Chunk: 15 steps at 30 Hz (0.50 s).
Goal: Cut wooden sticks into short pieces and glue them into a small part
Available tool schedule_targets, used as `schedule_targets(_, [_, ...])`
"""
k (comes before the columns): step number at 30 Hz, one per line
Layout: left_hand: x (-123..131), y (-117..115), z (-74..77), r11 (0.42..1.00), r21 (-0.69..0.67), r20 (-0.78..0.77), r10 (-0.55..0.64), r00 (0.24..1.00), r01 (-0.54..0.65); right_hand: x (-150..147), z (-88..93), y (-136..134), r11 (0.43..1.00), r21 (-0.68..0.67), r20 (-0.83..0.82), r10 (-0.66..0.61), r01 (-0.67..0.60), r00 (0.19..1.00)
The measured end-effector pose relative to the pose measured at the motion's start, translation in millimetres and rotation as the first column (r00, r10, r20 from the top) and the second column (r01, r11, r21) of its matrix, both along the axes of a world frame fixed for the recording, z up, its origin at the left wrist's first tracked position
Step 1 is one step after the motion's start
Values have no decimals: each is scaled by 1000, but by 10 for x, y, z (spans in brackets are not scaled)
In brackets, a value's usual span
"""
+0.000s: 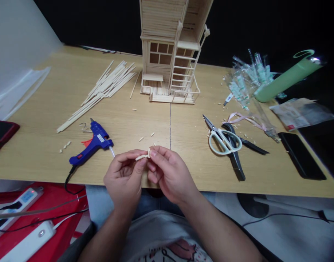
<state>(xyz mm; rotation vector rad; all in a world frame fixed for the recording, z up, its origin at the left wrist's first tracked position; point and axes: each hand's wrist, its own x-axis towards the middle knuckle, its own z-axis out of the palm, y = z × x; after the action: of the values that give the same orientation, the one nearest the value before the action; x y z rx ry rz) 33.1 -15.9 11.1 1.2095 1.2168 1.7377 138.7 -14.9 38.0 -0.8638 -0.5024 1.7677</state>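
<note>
Close to the table's front edge, my left hand (125, 171) pinches a small pale wooden piece (142, 157) between thumb and fingers. My right hand (169, 169) meets it there, its thumb and forefinger closed at the piece's right end, where a short bit stands up. Whether that bit is joined on or separate I cannot tell. A blue hot glue gun (94, 142) lies left of my hands, a glue stick poking from its back. Just beyond my fingers lie a few short cut stick bits (141, 138).
A model house of wooden sticks (161, 62) stands at the back, left of a green cylinder (287, 80) and clear plastic wrappers (243, 80). Loose sticks (103, 91) lie back left. White-handled scissors (224, 142) overlap a black-handled cutter (238, 165), near a black phone (303, 156).
</note>
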Motion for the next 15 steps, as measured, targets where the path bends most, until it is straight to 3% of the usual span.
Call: schedule_targets(15, [9,-27,21,999,15,-8,34,999,-34,-41,1,-49,997,45,-26,-64,65,998])
